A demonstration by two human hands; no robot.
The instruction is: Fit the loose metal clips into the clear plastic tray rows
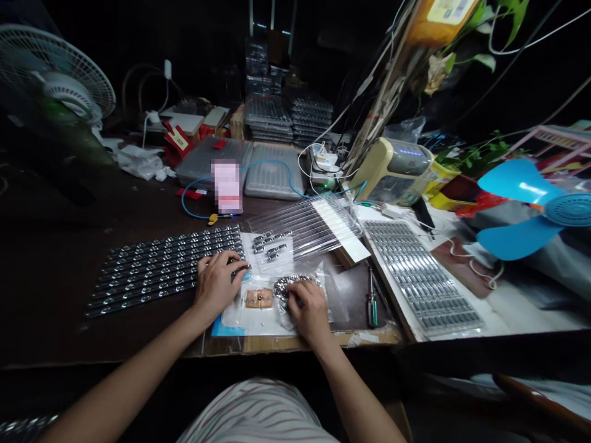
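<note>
My left hand (218, 280) is at the right end of long rows of black-and-silver cylinders (161, 267). Thumb and fingers close on a small black-and-silver cylinder (243, 268). My right hand (310, 307) reaches into a heap of small shiny metal parts (282, 286) on a clear plastic bag (332, 289); its fingers are curled together, and what they pinch is hidden. Between the hands sits a small tan block (259, 298) with tiny metal bits on it. Several loose black-and-silver cylinders (270, 243) rest on a white sheet beyond.
Behind the loose cylinders lies a clear ribbed tray (300, 231). A filled tray (422, 277) and a green-handled screwdriver (372, 307) are at right. A phone (228, 186) stands with a blue cable. Fans stand left (69, 80) and right (545, 203). Stacked trays (268, 117) sit behind.
</note>
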